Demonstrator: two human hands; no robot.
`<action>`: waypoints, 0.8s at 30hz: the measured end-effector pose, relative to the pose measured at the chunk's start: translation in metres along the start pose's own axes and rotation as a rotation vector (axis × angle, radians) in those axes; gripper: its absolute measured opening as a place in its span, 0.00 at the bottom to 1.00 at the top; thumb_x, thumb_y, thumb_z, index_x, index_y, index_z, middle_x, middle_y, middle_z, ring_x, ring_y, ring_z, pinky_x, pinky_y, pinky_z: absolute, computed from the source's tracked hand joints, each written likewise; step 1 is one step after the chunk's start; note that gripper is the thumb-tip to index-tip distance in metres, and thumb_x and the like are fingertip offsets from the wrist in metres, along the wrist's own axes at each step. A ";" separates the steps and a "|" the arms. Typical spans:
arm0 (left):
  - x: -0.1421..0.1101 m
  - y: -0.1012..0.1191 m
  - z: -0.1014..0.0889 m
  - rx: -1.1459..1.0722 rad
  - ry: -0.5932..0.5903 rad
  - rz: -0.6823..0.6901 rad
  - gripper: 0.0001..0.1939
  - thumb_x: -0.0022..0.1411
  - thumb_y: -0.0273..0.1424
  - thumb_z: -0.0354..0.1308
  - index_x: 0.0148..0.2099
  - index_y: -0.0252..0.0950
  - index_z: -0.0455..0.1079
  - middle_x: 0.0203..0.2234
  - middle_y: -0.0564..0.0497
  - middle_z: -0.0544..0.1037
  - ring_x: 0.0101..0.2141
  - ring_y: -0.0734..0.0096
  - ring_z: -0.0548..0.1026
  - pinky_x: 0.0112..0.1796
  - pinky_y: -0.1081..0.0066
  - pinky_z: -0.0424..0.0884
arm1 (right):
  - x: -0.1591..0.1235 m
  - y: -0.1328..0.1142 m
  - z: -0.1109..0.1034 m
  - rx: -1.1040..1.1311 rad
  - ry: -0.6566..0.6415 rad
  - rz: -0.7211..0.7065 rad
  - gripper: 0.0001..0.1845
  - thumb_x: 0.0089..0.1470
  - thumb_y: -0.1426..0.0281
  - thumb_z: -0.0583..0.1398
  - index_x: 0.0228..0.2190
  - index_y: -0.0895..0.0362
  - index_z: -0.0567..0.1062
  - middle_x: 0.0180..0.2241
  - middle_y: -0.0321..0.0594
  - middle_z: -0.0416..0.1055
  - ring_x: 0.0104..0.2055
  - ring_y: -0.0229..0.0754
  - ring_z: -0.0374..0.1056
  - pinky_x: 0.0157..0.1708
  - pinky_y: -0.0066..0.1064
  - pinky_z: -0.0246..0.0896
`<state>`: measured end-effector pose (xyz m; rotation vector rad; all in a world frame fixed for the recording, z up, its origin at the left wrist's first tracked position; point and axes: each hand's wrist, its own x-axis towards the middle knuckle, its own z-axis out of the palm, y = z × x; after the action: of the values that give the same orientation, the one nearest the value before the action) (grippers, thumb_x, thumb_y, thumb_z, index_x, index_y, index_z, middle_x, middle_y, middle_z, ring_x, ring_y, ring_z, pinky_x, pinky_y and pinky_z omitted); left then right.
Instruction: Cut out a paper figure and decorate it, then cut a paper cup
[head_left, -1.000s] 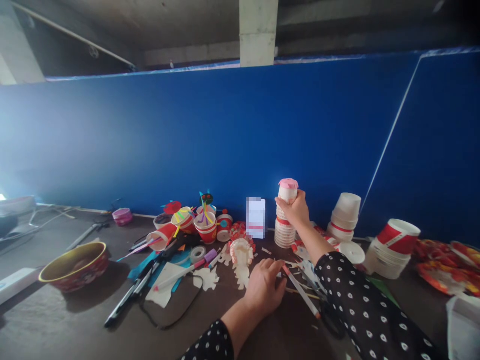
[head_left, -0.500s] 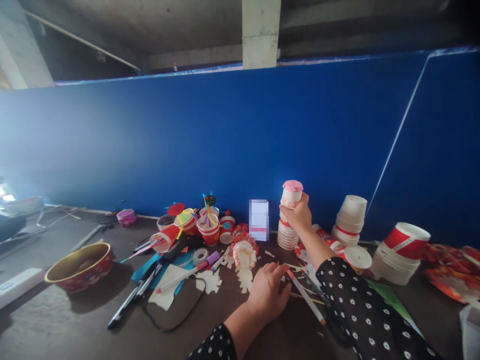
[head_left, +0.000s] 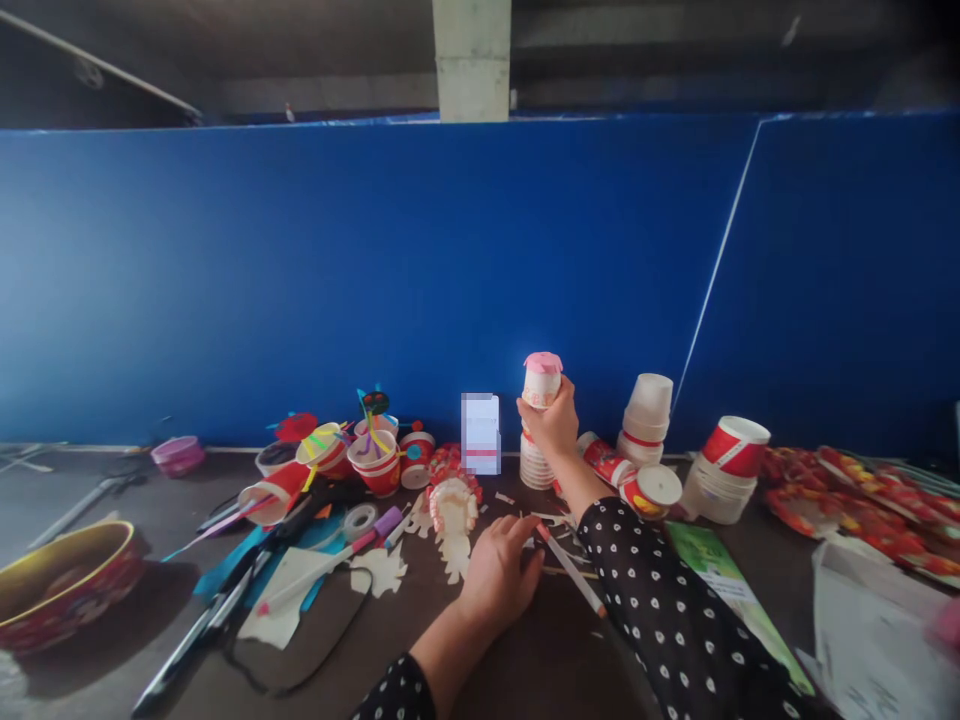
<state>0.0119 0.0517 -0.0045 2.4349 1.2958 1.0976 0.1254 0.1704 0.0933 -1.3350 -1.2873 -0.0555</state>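
Note:
My right hand (head_left: 555, 418) grips a white paper cup with a pink top (head_left: 541, 382), which stands on a stack of paper cups (head_left: 536, 465). My left hand (head_left: 499, 575) rests on the dark table (head_left: 540, 650), fingers loosely curled and holding nothing I can see. Just right of it lies a white stick with red ends (head_left: 571, 570), among paper scraps (head_left: 551, 520). A cream paper cut-out with a red top (head_left: 454, 510) sits left of my fingers.
Left of the hands are decorated red cups with coloured strips (head_left: 375, 465), a tape roll (head_left: 360, 522), and black markers (head_left: 202, 630). A red bowl (head_left: 67, 590) sits far left. White cup stacks (head_left: 645, 420) and red-banded tubs (head_left: 727, 470) stand right, against a blue wall (head_left: 375, 270).
The whole scene has shifted left and the wall edge sits lower, as my head has turned. My right hand still holds the pink-topped cup, and my left hand stays near the stick.

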 end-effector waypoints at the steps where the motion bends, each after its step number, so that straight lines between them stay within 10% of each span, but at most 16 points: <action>1: 0.000 0.000 0.000 0.000 0.001 0.004 0.17 0.53 0.26 0.51 0.47 0.36 0.66 0.33 0.46 0.73 0.36 0.63 0.70 0.38 0.63 0.68 | -0.001 -0.001 0.001 0.002 0.000 0.004 0.32 0.40 0.64 0.59 0.47 0.59 0.58 0.44 0.53 0.68 0.43 0.55 0.67 0.38 0.41 0.62; 24: 0.000 0.001 -0.003 0.008 -0.016 0.026 0.16 0.54 0.25 0.51 0.46 0.34 0.65 0.31 0.46 0.73 0.34 0.63 0.70 0.35 0.65 0.67 | -0.011 0.018 0.014 0.018 0.035 -0.178 0.34 0.47 0.60 0.57 0.52 0.61 0.54 0.49 0.53 0.65 0.46 0.52 0.66 0.42 0.37 0.61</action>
<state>0.0109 0.0507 -0.0017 2.4680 1.2699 1.0789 0.1242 0.1798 0.0700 -1.1961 -1.3711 -0.1895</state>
